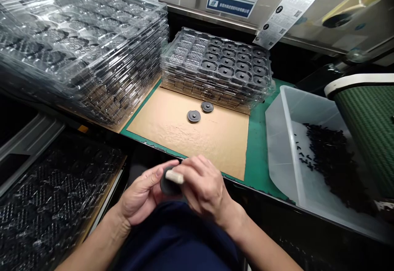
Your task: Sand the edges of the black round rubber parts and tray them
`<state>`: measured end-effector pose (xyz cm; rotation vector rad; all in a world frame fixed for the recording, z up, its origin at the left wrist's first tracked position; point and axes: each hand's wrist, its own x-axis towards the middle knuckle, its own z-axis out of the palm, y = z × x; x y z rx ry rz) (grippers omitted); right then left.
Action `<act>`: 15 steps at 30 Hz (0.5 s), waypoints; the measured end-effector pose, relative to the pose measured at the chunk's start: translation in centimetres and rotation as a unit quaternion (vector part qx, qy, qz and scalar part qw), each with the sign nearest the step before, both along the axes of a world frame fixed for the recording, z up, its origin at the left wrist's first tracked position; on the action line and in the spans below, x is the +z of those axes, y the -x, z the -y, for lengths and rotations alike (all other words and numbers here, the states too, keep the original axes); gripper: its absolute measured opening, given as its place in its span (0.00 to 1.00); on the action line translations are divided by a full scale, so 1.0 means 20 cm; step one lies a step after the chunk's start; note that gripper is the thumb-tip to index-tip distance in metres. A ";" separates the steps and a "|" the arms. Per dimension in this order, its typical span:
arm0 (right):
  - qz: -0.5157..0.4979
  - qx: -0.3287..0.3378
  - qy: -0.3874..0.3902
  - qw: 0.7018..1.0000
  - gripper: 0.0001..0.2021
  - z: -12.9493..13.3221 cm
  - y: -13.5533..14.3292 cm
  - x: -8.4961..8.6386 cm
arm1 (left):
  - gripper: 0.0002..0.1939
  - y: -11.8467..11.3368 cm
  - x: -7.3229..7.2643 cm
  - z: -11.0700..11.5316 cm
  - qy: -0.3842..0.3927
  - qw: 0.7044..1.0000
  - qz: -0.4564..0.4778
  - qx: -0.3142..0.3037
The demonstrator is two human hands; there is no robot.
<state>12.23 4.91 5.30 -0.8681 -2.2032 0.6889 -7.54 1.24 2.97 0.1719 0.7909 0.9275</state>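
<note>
Close to my body, below the table's front edge, my left hand (143,195) holds a dark round disc (168,185) between thumb and fingers. Across the disc's face lies a pale, short tool (175,176), gripped in the closed fingers of my right hand (203,187). The tool's tip is slightly blurred. Two more grey discs rest on the brown cardboard: one nearer me (193,116), the other (207,106) just behind and right of it, close to the tray stack.
A stack of clear trays (215,72), its top one partly filled with discs, stands behind the cardboard (221,139). Taller clear trays (123,57) rise at left. At right, a translucent bin (283,152) holds small black parts beside a green belt (369,119). More trays (46,205) lie lower left.
</note>
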 end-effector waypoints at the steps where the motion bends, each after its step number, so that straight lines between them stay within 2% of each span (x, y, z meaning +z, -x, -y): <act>1: -0.011 -0.053 0.035 0.998 0.12 0.01 0.01 -0.02 | 0.21 0.00 0.00 -0.01 -0.020 0.999 -0.010 0.041; 3: -0.027 -0.120 0.138 0.983 0.11 0.04 0.03 -0.05 | 0.28 -0.01 -0.01 -0.03 -0.060 0.992 -0.047 0.099; 6: -0.050 -0.127 0.258 0.957 0.14 0.07 0.08 -0.03 | 0.32 -0.03 -0.04 -0.03 -0.108 0.981 -0.115 0.111; 8: -0.074 -0.134 0.251 0.956 0.14 0.07 0.11 0.00 | 0.32 -0.04 -0.05 -0.03 -0.135 0.974 -0.148 0.108; 11: -0.073 -0.128 0.180 0.973 0.11 0.05 0.12 0.06 | 0.32 -0.04 -0.03 -0.03 -0.167 0.963 -0.172 0.121; 15: -0.037 -0.116 0.114 0.986 0.09 0.04 0.10 0.06 | 0.32 -0.01 0.01 -0.04 -0.189 0.952 -0.190 0.146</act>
